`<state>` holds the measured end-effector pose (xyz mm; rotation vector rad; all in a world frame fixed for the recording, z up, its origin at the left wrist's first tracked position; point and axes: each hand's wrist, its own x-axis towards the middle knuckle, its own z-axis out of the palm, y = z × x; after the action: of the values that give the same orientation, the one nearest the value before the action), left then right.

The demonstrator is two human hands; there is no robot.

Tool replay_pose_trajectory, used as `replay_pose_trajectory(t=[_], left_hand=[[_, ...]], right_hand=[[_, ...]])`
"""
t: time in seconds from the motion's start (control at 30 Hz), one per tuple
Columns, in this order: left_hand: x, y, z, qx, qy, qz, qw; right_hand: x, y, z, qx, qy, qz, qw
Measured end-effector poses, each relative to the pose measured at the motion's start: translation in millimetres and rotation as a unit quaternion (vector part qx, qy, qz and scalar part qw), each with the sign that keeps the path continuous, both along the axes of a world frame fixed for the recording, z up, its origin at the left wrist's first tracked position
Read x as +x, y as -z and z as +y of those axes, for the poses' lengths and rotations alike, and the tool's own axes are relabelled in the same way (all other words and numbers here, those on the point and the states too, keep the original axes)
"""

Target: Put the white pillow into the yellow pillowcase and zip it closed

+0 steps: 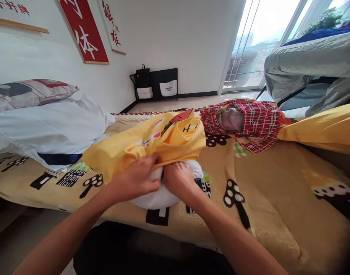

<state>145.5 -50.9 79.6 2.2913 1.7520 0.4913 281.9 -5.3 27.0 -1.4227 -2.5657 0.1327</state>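
A yellow pillowcase [114, 149] printed with "Hi" and cartoon figures lies across the couch, partly over a white pillow [157, 200]. The pillow's near end bulges out of the case toward me. My left hand [137, 177] is closed on the case's near edge, thumb and fingers pinching the cloth. Beside it, my right hand [179, 177] is closed at the same edge, against the pillow, with its fingertips hidden under the cloth. How much pillow lies inside the case is hidden.
A brown patterned blanket [209, 225] covers the couch. White bedding [49, 126] and a patterned cushion [34, 93] lie left. A red plaid cloth item [258, 122] and more yellow cloth [324, 124] lie right. A black bag [142, 78] stands by the far wall.
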Motion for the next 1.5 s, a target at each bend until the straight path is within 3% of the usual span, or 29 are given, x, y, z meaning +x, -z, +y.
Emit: replay_pose_trajectory(t=[0.13, 0.23, 0.3, 0.4, 0.5, 0.57, 0.67, 0.77, 0.9, 0.97, 1.07, 1.17, 1.27, 1.37, 1.5], left_hand=[[-12, 8.8, -16, 0.041, 0.004, 0.124, 0.991], [-18, 17.7, -21, 0.045, -0.009, 0.159, 0.986], [-19, 24.2, -23, 0.055, -0.01, 0.171, 0.984], [-20, 33.3, -27, 0.077, -0.006, 0.167, 0.983], [-23, 37.9, -28, 0.082, -0.015, 0.129, 0.988], [-25, 36.6, -27, 0.063, -0.022, 0.071, 0.995], [-30, 28.4, -24, 0.031, -0.045, -0.061, 0.997], [-32, 16.3, -23, 0.03, -0.079, -0.192, 0.978], [-27, -0.4, -22, 0.121, -0.123, -0.347, 0.922], [-19, -6.6, -17, 0.16, -0.136, -0.466, 0.859], [-4, -5.8, -5, 0.215, -0.155, -0.62, 0.739], [4, 14.2, 7, 0.242, -0.164, -0.686, 0.666], [-4, 47.3, 7, 0.246, -0.205, -0.685, 0.655], [-24, 74.7, -8, 0.249, -0.248, -0.671, 0.653], [-51, 84.7, -29, 0.242, -0.271, -0.666, 0.652]], right_hand=[[9, 11, -16, 0.045, 0.016, 0.048, 0.998], [14, 22, -27, 0.123, -0.021, 0.14, 0.982], [19, 30, -35, 0.213, -0.058, 0.218, 0.951], [30, 51, -53, 0.375, -0.092, 0.289, 0.876], [33, 78, -76, 0.441, -0.194, 0.285, 0.829], [26, 94, -86, 0.426, -0.244, 0.235, 0.839], [6, 101, -84, 0.417, -0.224, 0.173, 0.863], [-10, 83, -67, 0.444, -0.196, 0.191, 0.853], [-10, 30, -47, 0.48, -0.173, 0.216, 0.832], [-3, -3, -42, 0.484, -0.178, 0.215, 0.829], [7, -43, -32, 0.464, -0.219, 0.208, 0.833], [11, -56, -12, 0.407, -0.247, 0.203, 0.855], [7, -47, 9, 0.349, -0.26, 0.188, 0.88], [-5, -40, 17, 0.308, -0.331, 0.15, 0.879], [-32, -52, 16, 0.305, -0.395, 0.117, 0.859]])
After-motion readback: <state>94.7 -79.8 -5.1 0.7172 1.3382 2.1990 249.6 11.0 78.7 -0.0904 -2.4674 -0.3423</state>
